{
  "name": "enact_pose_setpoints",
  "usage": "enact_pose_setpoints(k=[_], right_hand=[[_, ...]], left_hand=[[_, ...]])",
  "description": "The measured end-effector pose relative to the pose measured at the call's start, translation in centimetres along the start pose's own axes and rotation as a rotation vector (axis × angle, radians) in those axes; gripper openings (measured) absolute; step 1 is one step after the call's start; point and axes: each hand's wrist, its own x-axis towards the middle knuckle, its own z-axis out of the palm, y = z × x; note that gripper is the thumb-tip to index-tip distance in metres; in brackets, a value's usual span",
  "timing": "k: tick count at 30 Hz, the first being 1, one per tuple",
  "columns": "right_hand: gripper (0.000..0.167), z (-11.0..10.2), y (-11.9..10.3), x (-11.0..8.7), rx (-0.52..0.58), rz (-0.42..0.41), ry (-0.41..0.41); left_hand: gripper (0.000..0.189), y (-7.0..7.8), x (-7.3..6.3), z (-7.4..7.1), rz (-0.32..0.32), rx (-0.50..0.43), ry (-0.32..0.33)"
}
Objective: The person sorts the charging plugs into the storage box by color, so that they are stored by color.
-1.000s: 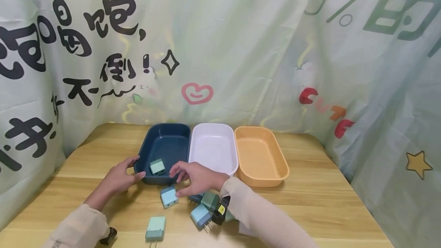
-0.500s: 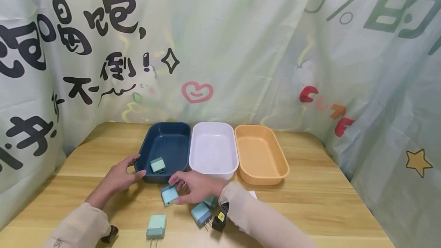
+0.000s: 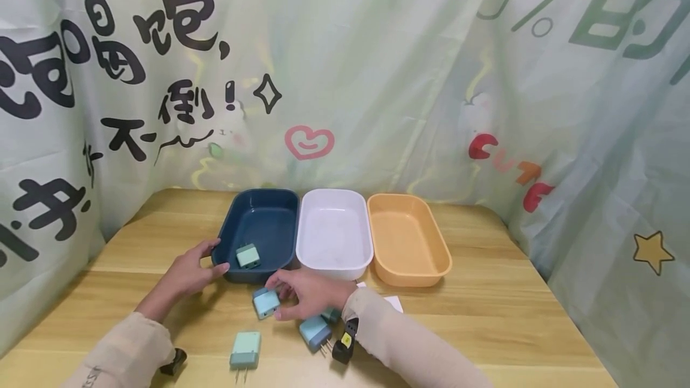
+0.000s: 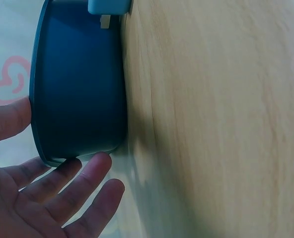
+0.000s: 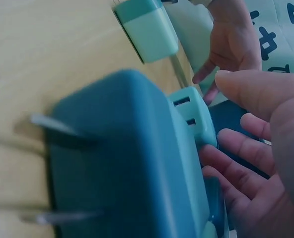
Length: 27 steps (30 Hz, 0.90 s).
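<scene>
Blue charger [image 3: 266, 305] lies lengthwise, dark end [image 3: 261, 293] toward navy tray [image 3: 264, 217], which wide-spread left hand [image 3: 188, 275] touches; right hand [image 3: 312, 294]: grip indeterminable.

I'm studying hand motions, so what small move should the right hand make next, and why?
Probably, the right hand should pinch the light-blue charger, which sits beside its thumb and fingertips, while the left hand touches the navy tray.
</scene>
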Motion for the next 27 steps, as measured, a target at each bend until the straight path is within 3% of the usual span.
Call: enact_pose_setpoints(k=[9, 18, 27], right_hand=[[0.049, 0.9, -0.9, -0.5, -0.036, -0.022, -0.047], [0.047, 1.5, -2.0, -0.6, -0.06, -0.117, -0.082], [0.047, 2.2, -2.8, -0.2, -0.085, -0.081, -0.144]], left_hand=[[0.075, -0.1, -0.2, 0.2, -0.006, 0.005, -0.003], [0.075, 0.1, -0.2, 0.1, -0.006, 0.009, -0.01], [0.075, 0.3, -0.2, 0.0, 0.007, 0.018, -0.003]])
